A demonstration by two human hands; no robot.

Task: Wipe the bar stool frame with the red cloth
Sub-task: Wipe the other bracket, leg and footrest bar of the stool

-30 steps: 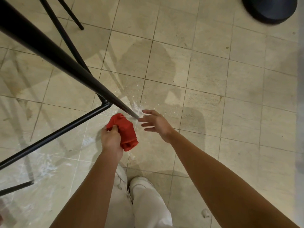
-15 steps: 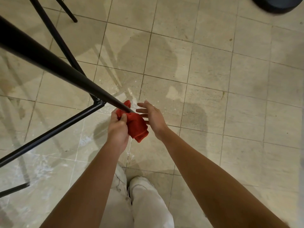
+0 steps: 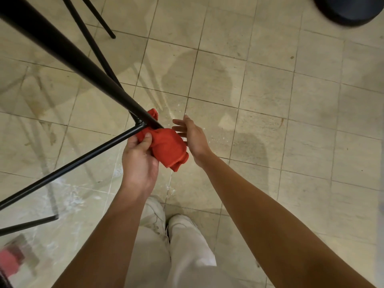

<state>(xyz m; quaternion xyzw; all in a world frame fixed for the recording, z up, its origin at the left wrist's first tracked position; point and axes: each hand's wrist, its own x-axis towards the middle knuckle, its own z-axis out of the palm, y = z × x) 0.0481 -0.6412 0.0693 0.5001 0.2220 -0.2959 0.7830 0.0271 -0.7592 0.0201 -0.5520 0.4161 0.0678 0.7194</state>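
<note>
So the biggest thing here is the floor (image 3: 270, 100), beige tiles with whitish smears and dusty streaks, mostly around the lower left. Across the left half runs the black bar stool frame (image 3: 68, 57). One thick leg slants down from the top left corner, and a thinner crossbar (image 3: 83, 161) meets it at a welded joint (image 3: 141, 122) about mid-picture. A couple more thin legs show up top and at the left edge.

At the bottom you've got the person's light trousers (image 3: 187, 256) and white shoes (image 3: 180, 222), with both bare forearms reaching up and in. A dark round base (image 3: 349, 11) sits cut off in the top right corner, well apart from everything. There's a blurry pink thing (image 3: 9, 260) bottom left, no idea what it is.

The left hand (image 3: 139, 161) grips the red cloth (image 3: 168, 146), fingers curled under and thumb pressed on top. The cloth is bunched up against the thick leg right at the joint, and a bit of it pokes out on the far side of the leg.

The right hand (image 3: 193, 136) has its fingers straight and spread, palm facing the cloth and right up against its side. Can't tell if it's actually pressing.
</note>
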